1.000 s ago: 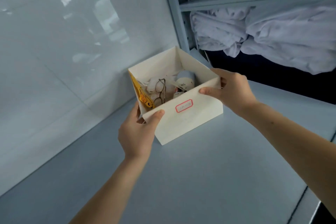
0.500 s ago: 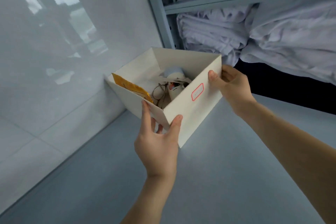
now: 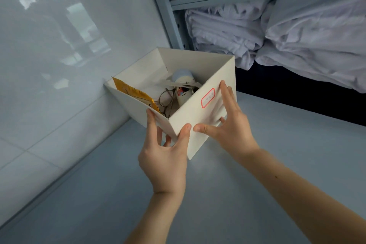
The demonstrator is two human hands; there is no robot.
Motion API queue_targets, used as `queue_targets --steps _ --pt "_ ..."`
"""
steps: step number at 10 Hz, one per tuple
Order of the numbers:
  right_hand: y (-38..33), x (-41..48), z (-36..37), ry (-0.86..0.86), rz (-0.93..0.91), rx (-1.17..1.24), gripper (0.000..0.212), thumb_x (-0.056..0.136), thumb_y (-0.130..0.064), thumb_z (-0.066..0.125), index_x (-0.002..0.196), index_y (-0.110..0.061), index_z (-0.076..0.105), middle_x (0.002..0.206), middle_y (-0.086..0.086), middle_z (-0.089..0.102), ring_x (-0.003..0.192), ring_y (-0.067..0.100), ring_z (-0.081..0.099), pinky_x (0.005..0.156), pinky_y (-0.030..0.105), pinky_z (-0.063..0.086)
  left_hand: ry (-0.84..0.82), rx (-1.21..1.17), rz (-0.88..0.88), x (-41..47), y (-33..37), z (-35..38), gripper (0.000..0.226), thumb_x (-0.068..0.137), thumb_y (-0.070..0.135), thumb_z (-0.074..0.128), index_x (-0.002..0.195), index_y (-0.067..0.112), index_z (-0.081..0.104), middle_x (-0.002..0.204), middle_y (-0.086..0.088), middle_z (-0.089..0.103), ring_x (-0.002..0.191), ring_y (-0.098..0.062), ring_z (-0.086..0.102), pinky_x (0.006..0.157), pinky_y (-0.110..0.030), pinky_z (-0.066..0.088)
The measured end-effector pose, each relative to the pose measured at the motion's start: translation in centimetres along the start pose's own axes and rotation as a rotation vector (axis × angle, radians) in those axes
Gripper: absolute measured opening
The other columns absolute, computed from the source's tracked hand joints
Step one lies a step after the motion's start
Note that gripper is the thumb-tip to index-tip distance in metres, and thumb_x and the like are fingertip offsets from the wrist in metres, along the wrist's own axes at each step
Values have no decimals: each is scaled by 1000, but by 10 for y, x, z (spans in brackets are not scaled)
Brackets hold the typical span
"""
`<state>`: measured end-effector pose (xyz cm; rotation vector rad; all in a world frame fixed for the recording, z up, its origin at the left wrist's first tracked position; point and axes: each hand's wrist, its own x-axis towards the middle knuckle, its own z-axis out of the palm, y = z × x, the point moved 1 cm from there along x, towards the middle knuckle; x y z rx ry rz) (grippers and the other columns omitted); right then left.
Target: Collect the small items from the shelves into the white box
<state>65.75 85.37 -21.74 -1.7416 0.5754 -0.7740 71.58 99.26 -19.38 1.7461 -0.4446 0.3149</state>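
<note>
as fingers (image 3: pixel 225 95) splay, hands (image 3: pixel 164 156) (image 3: pixel 231 130) brace white box (image 3: pixel 190 114)

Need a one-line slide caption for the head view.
Left hand grips a corner of the white box, right hand flat on its labelled face; glasses, yellow packet, bottle inside.

Glossy tiled wall (image 3: pixel 59 69) at left with window reflections, folded white linens (image 3: pixel 227 31) beside a grey metal upright (image 3: pixel 164 12), blue-grey surface (image 3: pixel 257 214) below.
</note>
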Motion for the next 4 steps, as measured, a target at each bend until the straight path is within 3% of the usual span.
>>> queue_targets --steps 1,2,3,4 --pt "-2 -3 -2 -13 -3 -19 124 65 -35 88 153 -38 1 164 -2 1 143 -7 -1 118 36 26 -22 9 -7 -2 3 -1 86 69 22 87 144 27 45 117 21 62 107 -6 67 89 -36 58" --pt "-8 -10 -5 -51 -30 -138 116 72 -33 84 155 -29 4 163 0 10 146 6 11 107 12 16 -89 20 -22 -3 5 -3 84 74 21 83 147 26 41 129 6 64 115 -10 63 93 -37 56" --pt "-18 -34 -19 -98 -166 -252 92 80 -19 79 152 -23 23 152 0 36 137 16 35 97 11 24 -178 139 28 -6 10 -12 75 83 22 73 148 20 36 140 -2 56 128 -17 54 105 -38 46" --pt "-37 -68 -41 -150 -279 -411 76 86 -20 73 150 -22 32 149 -2 43 135 17 40 103 18 29 -223 356 183 -22 32 -35 60 86 16 69 141 10 46 138 -8 54 128 -22 49 106 -25 36"
